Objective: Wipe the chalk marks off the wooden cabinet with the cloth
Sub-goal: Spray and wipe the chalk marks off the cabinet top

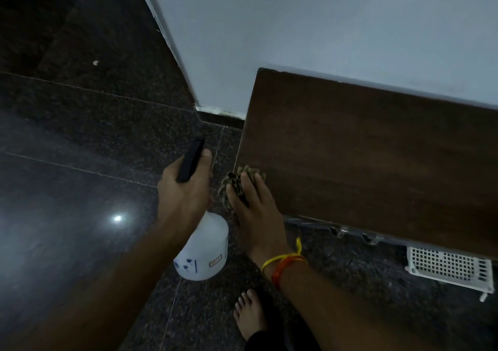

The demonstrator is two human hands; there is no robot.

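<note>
Right hand presses cloth on cabinet; left hand grips spray bottle

Wooden cabinet: dark brown top, smooth grain, standing against a pale wall; no chalk marks can be made out in the dim light. Cloth: mottled tan-brown, bunched, lying on the cabinet's near left corner, partly overhanging the edge, pressed down under a hand.
</note>
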